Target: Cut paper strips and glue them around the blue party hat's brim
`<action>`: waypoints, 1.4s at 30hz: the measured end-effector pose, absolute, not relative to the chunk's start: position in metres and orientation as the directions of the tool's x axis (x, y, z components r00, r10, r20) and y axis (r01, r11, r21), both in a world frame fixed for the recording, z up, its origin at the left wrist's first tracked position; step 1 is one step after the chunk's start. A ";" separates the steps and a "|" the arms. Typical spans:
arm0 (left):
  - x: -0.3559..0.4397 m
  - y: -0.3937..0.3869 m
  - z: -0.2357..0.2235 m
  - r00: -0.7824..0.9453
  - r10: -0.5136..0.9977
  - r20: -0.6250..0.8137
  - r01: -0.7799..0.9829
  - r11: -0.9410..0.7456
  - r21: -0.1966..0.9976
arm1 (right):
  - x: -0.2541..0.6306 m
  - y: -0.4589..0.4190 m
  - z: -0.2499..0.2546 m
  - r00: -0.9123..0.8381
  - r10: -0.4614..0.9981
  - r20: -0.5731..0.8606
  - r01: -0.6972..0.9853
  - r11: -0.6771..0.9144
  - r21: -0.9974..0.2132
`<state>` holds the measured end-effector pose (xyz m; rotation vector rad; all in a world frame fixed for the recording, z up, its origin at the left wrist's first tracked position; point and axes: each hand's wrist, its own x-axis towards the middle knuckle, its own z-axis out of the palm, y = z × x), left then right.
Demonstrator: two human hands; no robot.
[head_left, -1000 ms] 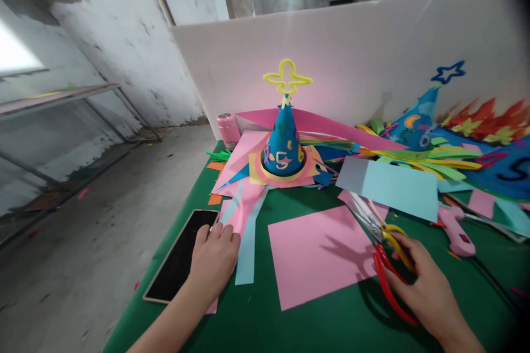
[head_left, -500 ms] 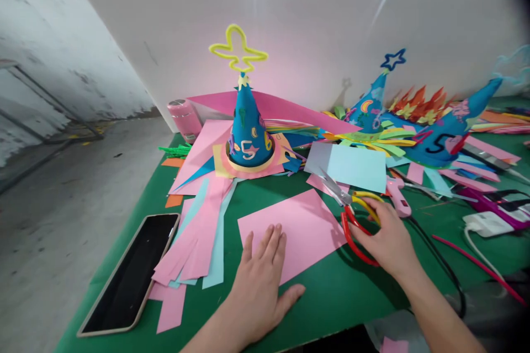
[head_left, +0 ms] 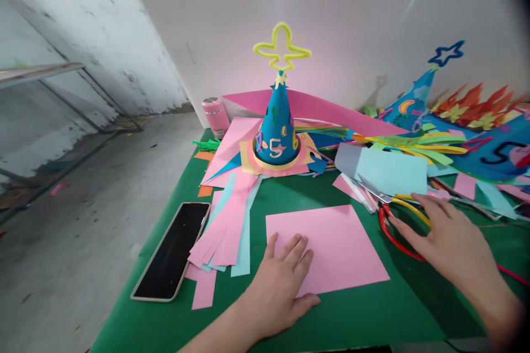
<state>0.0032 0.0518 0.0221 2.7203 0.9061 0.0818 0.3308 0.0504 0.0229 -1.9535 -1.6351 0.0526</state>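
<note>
My left hand lies flat with fingers stretched over the left part of a pink paper sheet. My right hand is at the handles of a pair of scissors, its thumb and fingers spread apart. The scissors have one red and one yellow handle, and the blades point to the far left over paper scraps. Whether the fingertips still touch the handles, I cannot tell. Beyond the sheet stands a blue cone hat with a yellow fuzzy-wire shape on top.
A phone and fringed pink and blue paper strips lie on the left of the green table. Light blue paper is right of the hat. A pink bottle stands before a white board. More decorated hats are at right.
The view has swung left. My right hand has loosened its fingers and drawn back a little from the scissors' handles. The pink sheet has turned straighter under my left hand.
</note>
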 end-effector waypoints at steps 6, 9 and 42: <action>0.009 0.052 0.026 0.829 0.554 0.072 0.537 -0.826 0.172 | 0.275 0.022 0.022 -0.381 0.904 0.196 0.841 0.427 -0.332; 0.011 0.054 0.025 0.823 0.549 0.146 0.520 -0.832 0.195 | 0.261 0.017 0.018 -0.511 0.847 0.147 0.776 0.529 -0.344; 0.018 0.033 0.024 0.863 0.461 0.205 0.464 -0.885 0.040 | 0.265 0.039 0.026 -0.232 0.954 -0.189 0.744 0.049 -0.666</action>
